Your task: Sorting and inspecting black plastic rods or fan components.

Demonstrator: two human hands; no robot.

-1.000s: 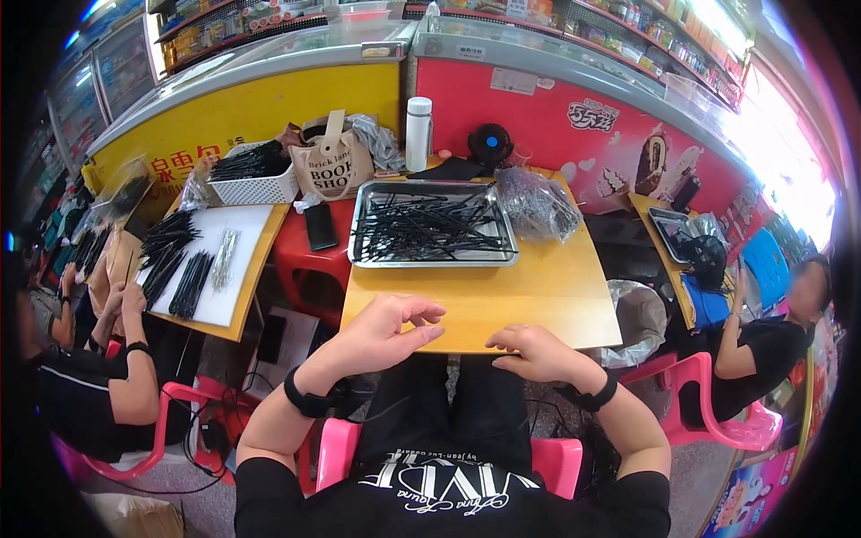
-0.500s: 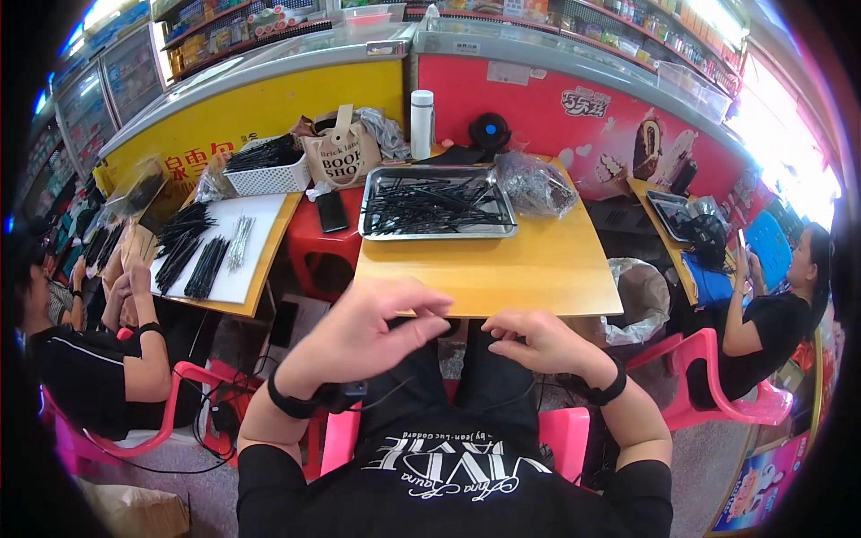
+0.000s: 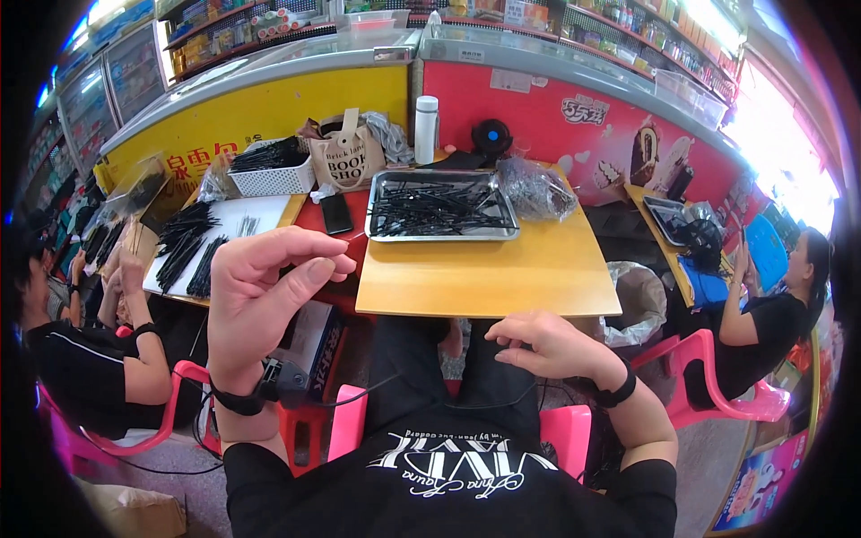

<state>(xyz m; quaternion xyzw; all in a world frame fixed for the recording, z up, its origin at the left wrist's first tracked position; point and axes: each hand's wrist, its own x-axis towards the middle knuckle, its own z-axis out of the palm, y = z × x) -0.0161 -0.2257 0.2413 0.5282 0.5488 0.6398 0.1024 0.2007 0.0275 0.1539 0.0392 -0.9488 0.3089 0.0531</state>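
My left hand [image 3: 269, 291] is raised left of the wooden table, bent at the wrist. Its fingers curve loosely, the thumb stands a little apart from them, and nothing shows between. Just off the table's near edge, over my lap, hovers my right hand [image 3: 556, 345], fingers half bent, with no object visible in it. A black strap with a small device [image 3: 282, 381] circles my left wrist; another black strap [image 3: 617, 384] is on the right. Beyond both hands, a metal tray [image 3: 444, 237] of thin black sticks lies on the table [image 3: 489, 278].
Behind the tray stand a white bottle [image 3: 426, 130] and a black round device [image 3: 491, 137]. Clear crumpled plastic [image 3: 538, 190] lies at its right. Left are a phone [image 3: 337, 214], a cloth bag [image 3: 345, 161] and a white basket [image 3: 278, 178]. People sit on both sides; a lined bin [image 3: 637, 305] stands right.
My left hand has moved left and upward, away from my right hand, and now tips upright. My right hand has barely moved. The person at left has lifted a hand.
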